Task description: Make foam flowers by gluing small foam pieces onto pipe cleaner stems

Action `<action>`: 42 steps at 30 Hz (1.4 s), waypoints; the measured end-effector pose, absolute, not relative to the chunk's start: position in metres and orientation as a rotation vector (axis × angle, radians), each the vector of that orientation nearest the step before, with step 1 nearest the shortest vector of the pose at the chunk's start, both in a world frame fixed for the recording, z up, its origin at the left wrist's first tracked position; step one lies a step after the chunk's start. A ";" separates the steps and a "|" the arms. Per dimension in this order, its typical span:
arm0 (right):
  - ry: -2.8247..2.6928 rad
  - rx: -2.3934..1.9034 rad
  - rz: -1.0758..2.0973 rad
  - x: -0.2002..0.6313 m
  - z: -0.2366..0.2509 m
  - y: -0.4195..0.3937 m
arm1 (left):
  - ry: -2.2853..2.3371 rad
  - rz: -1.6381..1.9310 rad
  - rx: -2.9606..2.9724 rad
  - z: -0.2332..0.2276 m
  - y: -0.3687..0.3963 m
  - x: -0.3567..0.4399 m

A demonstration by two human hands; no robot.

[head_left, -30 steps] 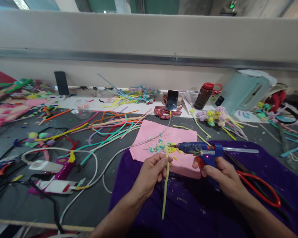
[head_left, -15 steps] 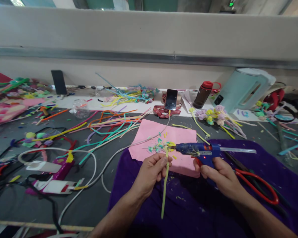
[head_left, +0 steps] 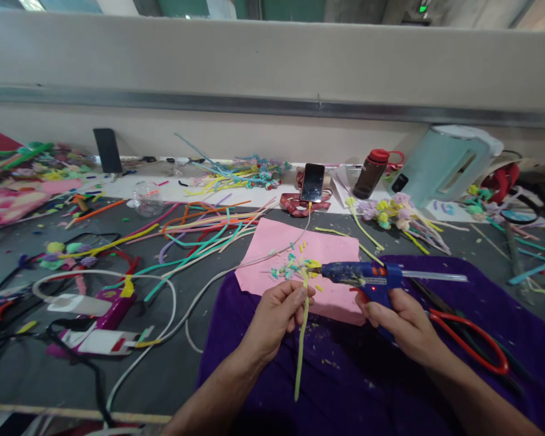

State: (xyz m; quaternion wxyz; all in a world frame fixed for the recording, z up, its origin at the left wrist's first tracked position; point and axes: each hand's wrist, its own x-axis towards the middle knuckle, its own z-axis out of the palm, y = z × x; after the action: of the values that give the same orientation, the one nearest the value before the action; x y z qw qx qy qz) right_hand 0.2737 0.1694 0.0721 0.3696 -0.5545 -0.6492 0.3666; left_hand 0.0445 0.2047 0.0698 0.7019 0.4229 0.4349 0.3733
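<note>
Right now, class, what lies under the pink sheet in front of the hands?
The pink sheet lies partly on the grey table, its near edge overlapping the purple cloth. Whatever else sits beneath it is covered. The left hand and glue gun hide its near edge.

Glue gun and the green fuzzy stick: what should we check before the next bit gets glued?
1. Left hand grips the green fuzzy stick near its top: ok.
2. Right hand holds the glue gun by its grip: ok.
3. Nozzle points at the stick's tip, over the pink sheet: ok.
4. Red light on the gun is lit: ok.
5. Glue coming out of the nozzle: cannot tell.
6. Left hand's fingers are very close to the hot nozzle: not ok.
</note>
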 end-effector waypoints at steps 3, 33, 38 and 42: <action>-1.680 -1.425 0.948 0.274 0.074 0.170 | 0.972 0.839 0.935 0.070 0.205 0.045; -1.682 -1.375 0.980 0.274 0.076 0.171 | 0.985 0.895 0.924 0.069 0.205 0.043; -1.404 -1.323 1.065 0.276 0.081 0.181 | 1.029 0.991 0.869 0.071 0.207 0.041; -1.223 -1.467 1.005 0.286 0.076 0.200 | 1.061 1.039 0.888 0.076 0.210 0.039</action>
State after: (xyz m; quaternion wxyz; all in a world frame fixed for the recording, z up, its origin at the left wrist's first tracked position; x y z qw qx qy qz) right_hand 0.2860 0.2004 0.0760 0.4723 -0.5990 -0.4997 0.4104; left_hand 0.0386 0.2100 0.0760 0.6485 0.3905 0.4669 0.4570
